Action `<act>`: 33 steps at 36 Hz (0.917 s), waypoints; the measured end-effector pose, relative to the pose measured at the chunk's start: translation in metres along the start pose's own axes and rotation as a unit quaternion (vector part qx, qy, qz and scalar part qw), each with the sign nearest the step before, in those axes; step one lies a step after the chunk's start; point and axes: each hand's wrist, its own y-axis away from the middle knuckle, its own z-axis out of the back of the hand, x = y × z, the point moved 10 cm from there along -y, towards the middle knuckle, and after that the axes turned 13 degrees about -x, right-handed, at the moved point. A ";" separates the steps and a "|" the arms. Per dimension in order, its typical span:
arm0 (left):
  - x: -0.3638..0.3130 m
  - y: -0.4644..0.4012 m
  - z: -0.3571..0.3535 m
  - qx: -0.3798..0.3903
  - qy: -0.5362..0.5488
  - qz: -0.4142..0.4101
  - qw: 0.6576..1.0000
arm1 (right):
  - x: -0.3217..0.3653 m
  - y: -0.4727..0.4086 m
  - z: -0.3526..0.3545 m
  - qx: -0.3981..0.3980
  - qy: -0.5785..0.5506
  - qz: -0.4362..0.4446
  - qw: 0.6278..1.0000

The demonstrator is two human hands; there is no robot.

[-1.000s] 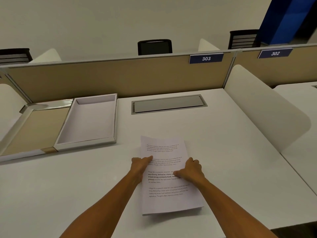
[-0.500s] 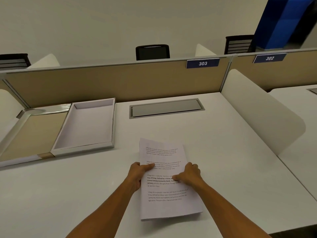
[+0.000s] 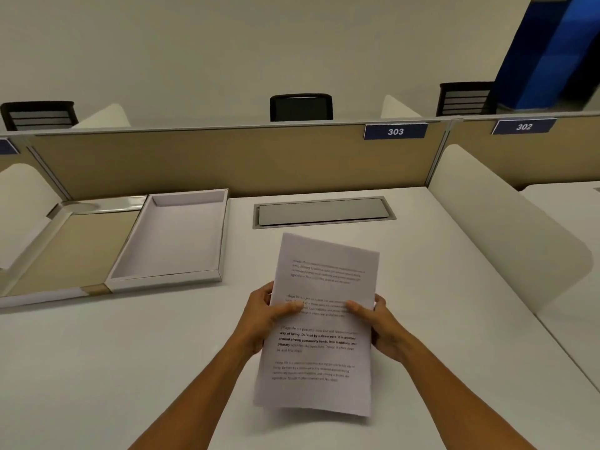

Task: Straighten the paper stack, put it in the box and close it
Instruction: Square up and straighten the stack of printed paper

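Nearest, the left hand [image 3: 259, 315] and right hand [image 3: 378, 323] each grip a side edge of the paper stack [image 3: 319, 326], lifted off the worktop [image 3: 130, 368]; straightening looks underway. Far left, the box [image 3: 172, 237] lies open and empty, still to be filled and closed.

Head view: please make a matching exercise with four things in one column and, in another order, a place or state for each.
Things:
1. paper stack
2. box tray
3. box lid
4. grey cable cover

Places or states:
A. lies open, far left on the desk
B. set into the desk near the partition
C. held by both hands at its side edges
D. empty, right beside the lid

Pairs: 1-C, 2-D, 3-A, 4-B
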 end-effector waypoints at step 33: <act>-0.045 -0.007 0.044 -0.080 -0.031 -0.210 0.974 | 0.104 0.055 -0.052 0.002 0.054 0.297 0.953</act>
